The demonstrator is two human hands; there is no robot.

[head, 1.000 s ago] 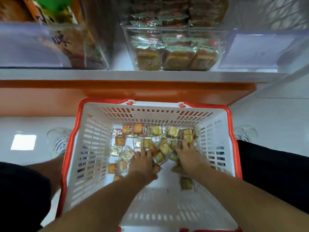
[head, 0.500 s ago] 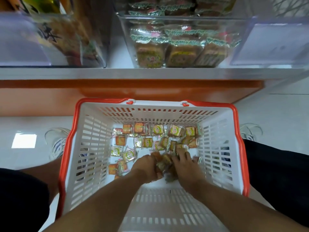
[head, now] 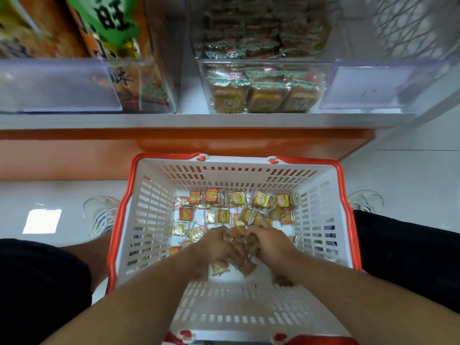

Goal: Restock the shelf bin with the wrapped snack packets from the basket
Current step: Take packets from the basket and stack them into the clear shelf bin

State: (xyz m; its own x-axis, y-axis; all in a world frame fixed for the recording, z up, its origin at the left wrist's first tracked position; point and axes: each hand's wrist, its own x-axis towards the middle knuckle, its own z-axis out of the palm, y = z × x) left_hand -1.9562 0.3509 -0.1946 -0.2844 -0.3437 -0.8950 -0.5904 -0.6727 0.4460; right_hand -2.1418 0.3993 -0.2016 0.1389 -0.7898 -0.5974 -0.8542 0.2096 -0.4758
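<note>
A white shelf [head: 174, 120] runs across the top of the view, with an orange panel [head: 74, 155] under it and a pale floor [head: 410, 175] below. On the shelf stands a clear bin [head: 263, 68] partly filled with wrapped snack packets stacked in rows; to its left is a second clear bin [head: 154, 78] holding large orange and green bags [head: 109, 33].

On the floor, just in front of the shelf, sits a white slotted basket [head: 159, 215] with a red rim. Loose packets [head: 236, 199] lie scattered over its bottom, mostly toward the far wall, some face up in yellow and orange wrappers.

Both forearms reach down into the basket and the hands meet near its middle. The left hand [head: 214, 247] and right hand [head: 271, 242] are cupped toward each other, fingers curled around a bunch of packets [head: 242, 241] gathered between them. A few packets of the bunch poke out below the palms, toward the near side of the basket. The held bunch lies just on the near side of the scattered ones, close to them, and well below the bin on the shelf.

A light sneaker [head: 100, 215] shows on the floor left of the basket.
</note>
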